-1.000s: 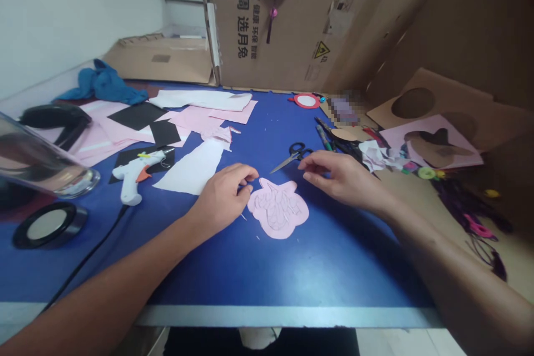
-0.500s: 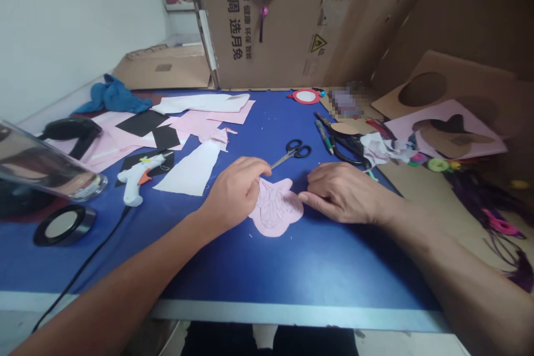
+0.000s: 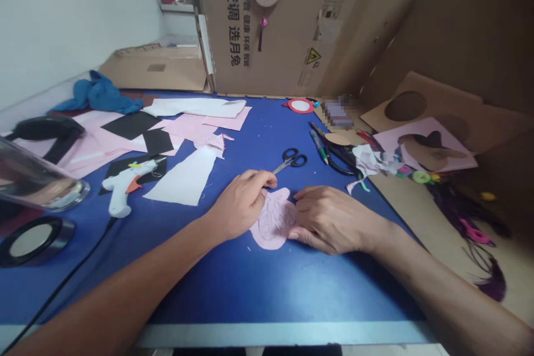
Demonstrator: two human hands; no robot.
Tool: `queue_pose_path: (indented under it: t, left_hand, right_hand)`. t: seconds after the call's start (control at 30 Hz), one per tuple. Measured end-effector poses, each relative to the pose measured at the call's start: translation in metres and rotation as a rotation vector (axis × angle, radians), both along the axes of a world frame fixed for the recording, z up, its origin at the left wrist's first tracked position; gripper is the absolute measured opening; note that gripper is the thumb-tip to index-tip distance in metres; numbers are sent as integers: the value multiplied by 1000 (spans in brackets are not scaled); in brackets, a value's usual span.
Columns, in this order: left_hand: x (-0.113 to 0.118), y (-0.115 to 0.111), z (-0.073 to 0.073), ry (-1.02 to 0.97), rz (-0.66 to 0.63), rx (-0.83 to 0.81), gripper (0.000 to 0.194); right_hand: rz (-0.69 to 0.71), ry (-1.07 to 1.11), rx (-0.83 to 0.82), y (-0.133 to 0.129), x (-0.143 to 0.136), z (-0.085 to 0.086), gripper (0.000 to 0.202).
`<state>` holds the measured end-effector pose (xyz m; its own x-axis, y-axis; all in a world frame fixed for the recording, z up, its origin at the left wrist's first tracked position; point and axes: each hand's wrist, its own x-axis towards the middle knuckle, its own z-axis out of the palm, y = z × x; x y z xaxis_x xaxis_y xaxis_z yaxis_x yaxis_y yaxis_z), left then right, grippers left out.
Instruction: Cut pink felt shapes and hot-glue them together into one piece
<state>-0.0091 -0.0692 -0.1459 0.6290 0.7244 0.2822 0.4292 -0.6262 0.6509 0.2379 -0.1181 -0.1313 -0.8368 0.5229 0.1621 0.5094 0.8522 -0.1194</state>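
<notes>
A pink paper cutout [image 3: 273,228] with a lobed, flower-like outline lies flat on the blue tabletop, pencil-like lines drawn over its face. On its left side, my left hand [image 3: 242,203] is closed, fingers curled over the edge. My right hand [image 3: 327,219] is closed at the opposite edge, thumb and bent fingers pinching the paper and covering its right lobe. Just beyond my left fingertips lie small scissors [image 3: 291,160] with black handles, blades toward that hand.
At left are a white glue gun [image 3: 122,189] with a trailing cord, a black tape roll [image 3: 35,242], a clear cylinder [image 3: 41,181] and a white fabric piece [image 3: 183,178]. Right of me lie a green pen [image 3: 319,147], crumpled scraps [image 3: 371,160] and cardboard pieces [image 3: 454,94].
My right hand has moved left onto the cutout's right edge, where it was beside it before. My left hand stays at the left edge. The whole view has shifted slightly.
</notes>
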Motion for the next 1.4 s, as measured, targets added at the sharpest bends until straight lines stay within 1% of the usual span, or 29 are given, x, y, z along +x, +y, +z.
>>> queue_pose_path:
  t: [0.13,0.3,0.43,0.6,0.73,0.9,1.2,1.4]
  left_hand:
    - [0,-1,1,-4,-5,-17,35]
    - [1,-1,2,-5,-12,-33,36]
    - [0,-1,2,-23,-18,-53,37]
    - [1,-2,3,-33,-21,-81,37]
    - [1,-2,3,-48,-22,-113,38]
    - [1,-2,2,-59,-23,-105,38]
    - [1,-3,6,-54,-27,-104,39]
    - [-2,1,5,-70,-27,-136,42]
  right_hand:
    - [27,32,26,2,-4,-1,69]
    - [54,66,12,5,-6,-2,67]
    - [41,87,8,5,-5,0,64]
    - [46,72,-28,7,-5,1,68]
    - [41,75,-37,7,-5,1,67]
    - [39,75,-42,8,-7,2,68]
    - [40,101,-34,8,-7,0,65]
    - [20,106,-42,8,-6,2,63]
